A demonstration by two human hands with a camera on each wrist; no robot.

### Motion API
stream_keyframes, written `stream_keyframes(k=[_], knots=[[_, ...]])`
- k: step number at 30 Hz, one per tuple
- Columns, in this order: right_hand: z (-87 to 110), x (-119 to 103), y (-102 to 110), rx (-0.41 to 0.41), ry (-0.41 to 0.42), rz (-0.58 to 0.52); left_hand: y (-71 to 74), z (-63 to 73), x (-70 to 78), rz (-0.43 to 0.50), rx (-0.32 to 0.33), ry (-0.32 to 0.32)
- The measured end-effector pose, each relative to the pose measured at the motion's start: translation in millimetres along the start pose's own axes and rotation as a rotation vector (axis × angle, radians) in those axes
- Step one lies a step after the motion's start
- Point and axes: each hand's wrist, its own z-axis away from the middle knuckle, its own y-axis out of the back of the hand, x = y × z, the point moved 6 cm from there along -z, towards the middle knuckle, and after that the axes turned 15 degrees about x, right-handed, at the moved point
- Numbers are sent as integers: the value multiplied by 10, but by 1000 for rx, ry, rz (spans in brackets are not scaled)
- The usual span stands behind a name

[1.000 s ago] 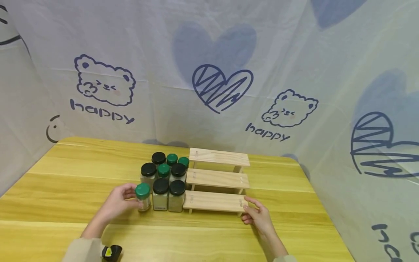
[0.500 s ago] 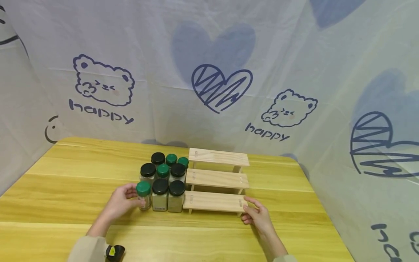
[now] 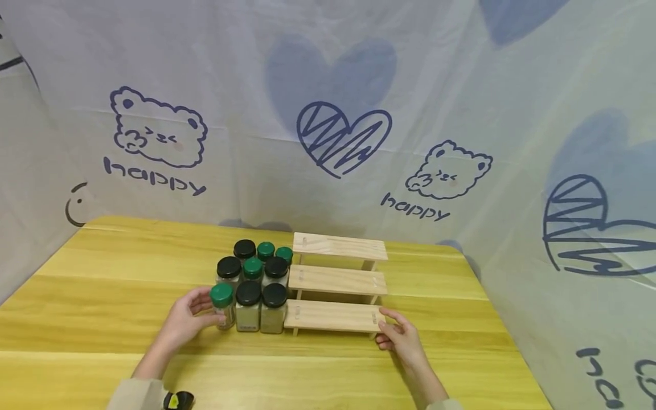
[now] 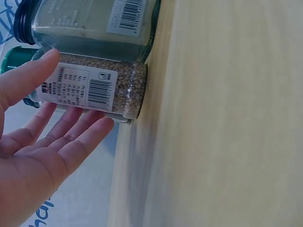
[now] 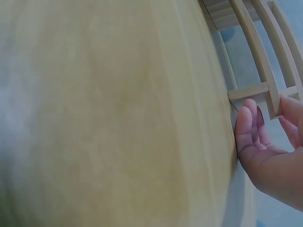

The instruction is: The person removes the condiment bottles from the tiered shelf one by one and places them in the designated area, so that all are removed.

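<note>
My left hand [image 3: 185,323] holds a green-capped spice jar [image 3: 225,316] at the front left of a cluster of jars. In the left wrist view this jar [image 4: 128,87] shows tan grains and a white barcode label, with the thumb on the near side and fingertips along the opposite edge. The jar stands upright against a square, black-capped jar [image 3: 248,316]. My right hand [image 3: 405,340] pinches the right end of the lowest board of a three-step wooden rack [image 3: 335,316]. In the right wrist view, its other fingers [image 5: 245,124] are curled beside the rack's leg.
More jars with black and green caps [image 3: 253,267] stand packed behind, directly left of the rack. A patterned cloth [image 3: 241,142] hangs behind the wooden table [image 3: 287,370]. A black object with a yellow patch [image 3: 178,400] lies by the left sleeve.
The green-capped jar in my left hand has shifted slightly right and back, closer to the black-capped jar. My right hand keeps its place on the rack.
</note>
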Motion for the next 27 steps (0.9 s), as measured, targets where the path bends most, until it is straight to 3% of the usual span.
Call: stream_keyframes(k=[10, 16, 21, 27], knots=[[54, -77, 38, 61, 76, 64, 90, 110, 57, -27, 52, -7], [92, -221, 80, 138, 206, 213, 121, 176, 123, -43, 85, 44], [186, -342, 71, 159, 335, 328, 152, 253, 173, -121, 126, 83], [281, -438, 18, 143, 384, 296, 129, 325, 301, -184, 159, 72]])
